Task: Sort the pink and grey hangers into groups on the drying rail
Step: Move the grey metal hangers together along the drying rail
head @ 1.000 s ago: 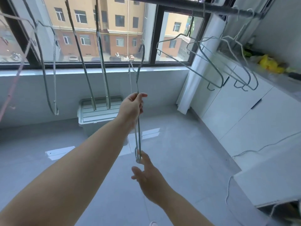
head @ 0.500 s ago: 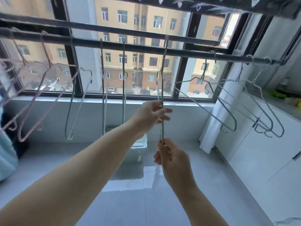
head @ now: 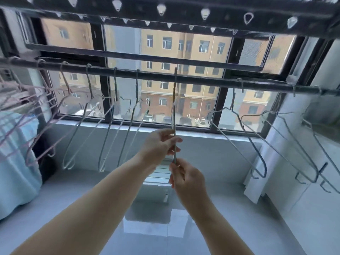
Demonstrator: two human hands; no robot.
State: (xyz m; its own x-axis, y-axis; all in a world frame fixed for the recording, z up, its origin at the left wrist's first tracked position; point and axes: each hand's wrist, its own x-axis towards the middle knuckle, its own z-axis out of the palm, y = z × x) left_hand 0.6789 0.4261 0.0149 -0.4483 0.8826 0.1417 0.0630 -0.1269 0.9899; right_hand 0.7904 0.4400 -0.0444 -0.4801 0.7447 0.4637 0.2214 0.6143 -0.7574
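A grey hanger point(head: 174, 111) hangs edge-on from the dark drying rail point(head: 202, 80) in the middle of the view. My left hand point(head: 160, 146) pinches its wire at mid height. My right hand point(head: 185, 178) grips its lower end just below. Left of it hang three more grey hangers point(head: 110, 137), and further left several pink hangers point(head: 36, 115) crowd the rail's left end. Several grey hangers point(head: 257, 142) hang to the right.
A second rail with holes point(head: 165, 10) runs overhead. A light blue cloth point(head: 16, 162) hangs at the left. A white lidded bin point(head: 160, 173) stands under the window, white cabinets point(head: 312, 208) line the right wall, and a white curtain point(head: 257, 173) hangs in the corner.
The view has tilted upward, bringing the rail and the overhead bar into sight. My right hand has closed on the hanger's lower end; my left hand keeps its pinch on the wire.
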